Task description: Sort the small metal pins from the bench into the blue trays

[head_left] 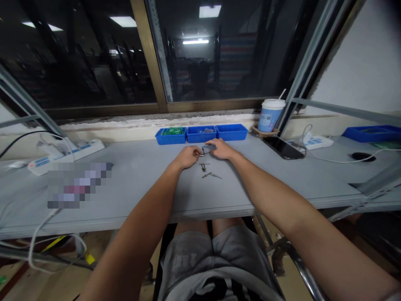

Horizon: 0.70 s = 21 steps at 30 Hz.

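Observation:
My left hand [189,156] rests on the grey table [131,188]. Its fingers are closed at the end of a small T-shaped metal piece [203,153] with a thin rod. On the other side of that piece is my right hand [222,149], palm down, with its fingers stretched out and apart. Whether its thumb touches the rod I cannot tell. Nearer to me lie a second small metal piece with a thin crossbar [204,167] and a third, slanted metal piece with a thin rod [212,175]. Their exact kind is too small to make out.
Behind my hands stand a blue bin with green packets [171,135], a blue bin with clear bags [201,133] and another blue bin [232,132]. To the right are a lidded cup [270,117] and a phone [283,147]. A power strip [67,156] lies left.

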Available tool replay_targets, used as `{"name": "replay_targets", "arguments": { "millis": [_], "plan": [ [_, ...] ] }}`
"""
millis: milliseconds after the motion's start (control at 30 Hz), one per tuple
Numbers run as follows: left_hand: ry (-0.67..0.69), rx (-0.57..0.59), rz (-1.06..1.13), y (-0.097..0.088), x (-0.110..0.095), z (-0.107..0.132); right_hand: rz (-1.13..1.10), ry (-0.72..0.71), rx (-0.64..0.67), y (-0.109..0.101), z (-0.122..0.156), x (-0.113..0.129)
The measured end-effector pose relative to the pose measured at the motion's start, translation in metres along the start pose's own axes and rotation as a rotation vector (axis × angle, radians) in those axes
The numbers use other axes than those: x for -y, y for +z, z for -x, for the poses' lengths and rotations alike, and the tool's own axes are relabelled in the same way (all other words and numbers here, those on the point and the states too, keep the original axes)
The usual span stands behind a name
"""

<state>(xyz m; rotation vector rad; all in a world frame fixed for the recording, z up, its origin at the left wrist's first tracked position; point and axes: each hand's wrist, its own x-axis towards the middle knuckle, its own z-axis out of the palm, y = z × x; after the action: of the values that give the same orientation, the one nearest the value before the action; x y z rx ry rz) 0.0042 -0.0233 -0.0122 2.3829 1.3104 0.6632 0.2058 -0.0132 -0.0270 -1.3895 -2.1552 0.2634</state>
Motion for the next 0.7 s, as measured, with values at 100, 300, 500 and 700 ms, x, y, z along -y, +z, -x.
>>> {"name": "replay_targets", "arguments": {
  "millis": [100, 300, 500, 700],
  "plan": [
    [0.025, -0.002, -0.001, 0.001, 0.001, 0.0, 0.067, -0.034, 0.079, 0.004, 0.001, 0.003],
    [0.041, -0.013, 0.011, 0.003, 0.003, 0.0, 0.072, -0.158, 0.119, 0.0, 0.002, 0.015],
    [0.013, -0.016, 0.056, 0.002, 0.002, 0.0, -0.02, -0.16, 0.124, -0.007, 0.003, 0.021],
    [0.003, 0.0, 0.062, 0.001, 0.001, 0.0, -0.08, -0.074, 0.169, -0.008, 0.003, 0.02]
  ]
}}
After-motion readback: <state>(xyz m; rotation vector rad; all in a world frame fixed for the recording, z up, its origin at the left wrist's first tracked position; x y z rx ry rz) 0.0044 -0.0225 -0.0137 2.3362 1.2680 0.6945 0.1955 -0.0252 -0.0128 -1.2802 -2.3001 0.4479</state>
